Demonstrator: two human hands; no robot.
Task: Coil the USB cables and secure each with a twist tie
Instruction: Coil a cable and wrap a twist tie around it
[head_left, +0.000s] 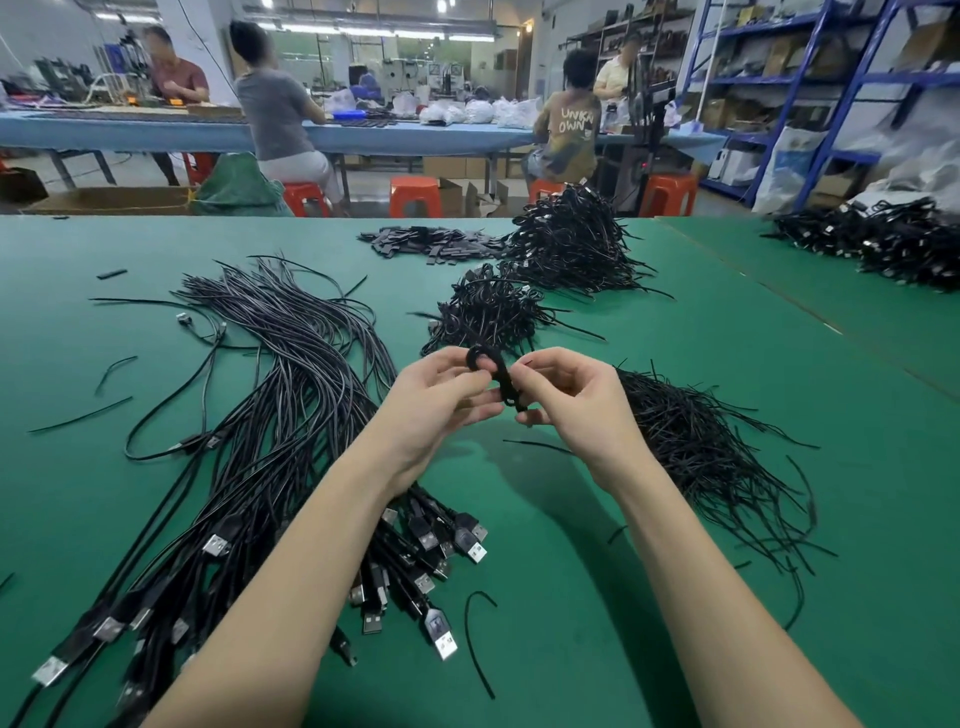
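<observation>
Head view: your left hand (441, 400) and right hand (566, 400) meet above the green table (597, 597), both raised off it. Between them sits a coiled cable (485, 364), a small black bundle with its loop at the top. Left fingers curl round the coil's upper part, thumb and forefinger pinching the loop. Right fingers curl in at the coil's lower end, pinching there; whether they hold a tie or the cable itself is too small to tell. Under your left forearm lies the loose cable bundle (291, 405), long strands fanned toward the far left, USB plugs (447, 545) clustered at the near end. Just right of your right wrist, a heap of twist ties (701, 452) spreads across the table, thin black strands pointing all ways. One stray tie (475, 639) lies between your forearms, near the plugs. Beyond your hands, a small pile of finished coils (488, 312), and behind it a bigger pile (571, 244). Left of the bigger pile, a flat scatter of small black pieces (431, 244). Another dark cable pile (883, 244) at far right. Past the table: orange stools (415, 195), seated people (280, 109) at a blue bench (156, 132), blue shelving (831, 78) to the right.
</observation>
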